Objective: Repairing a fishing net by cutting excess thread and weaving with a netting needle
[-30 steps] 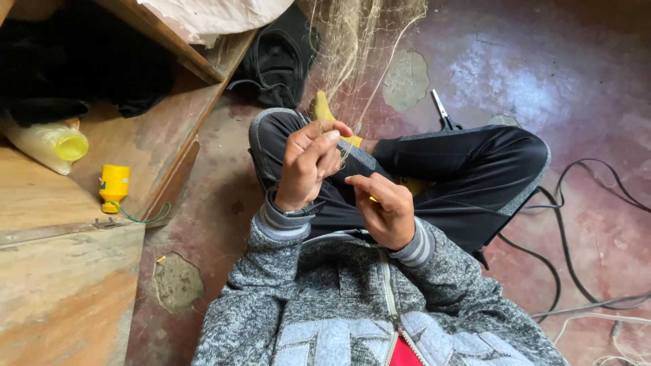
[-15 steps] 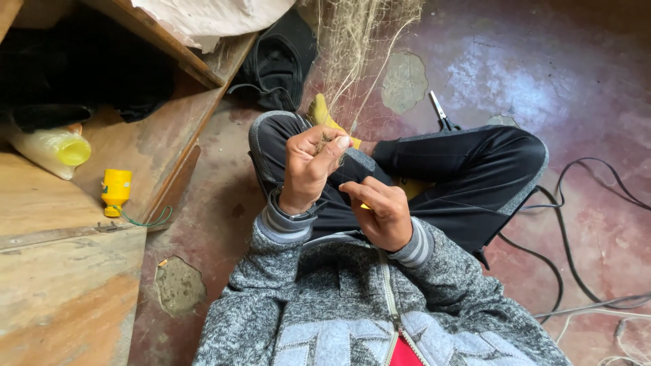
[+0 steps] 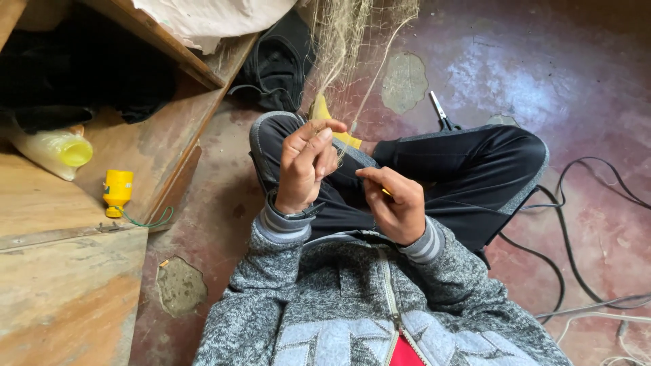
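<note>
Seated cross-legged on a worn red floor (image 3: 529,81), working a fine pale net (image 3: 346,41) that hangs down from the far middle to the lap. Left hand (image 3: 305,166) raised, fingers curled nearly shut, thumb and forefinger pinching strands of the net near a yellow netting needle (image 3: 332,122) lying by the knee. Right hand (image 3: 397,203) lower and nearer, fingers bent closed around thin line; a glimpse of yellow at the fingers, too small to name.

Judged light, limp and snag-prone; thin twine likely slippery, so best pinched between fingertips at a knot or mesh edge, kept taut rather than bunched.

Far right of the net, small pliers (image 3: 441,112) on the floor. Black cables (image 3: 597,203) trailing at right. At left, a wooden step (image 3: 61,285) with a yellow bottle (image 3: 116,193) and a pale bottle (image 3: 51,150) on its side.
</note>
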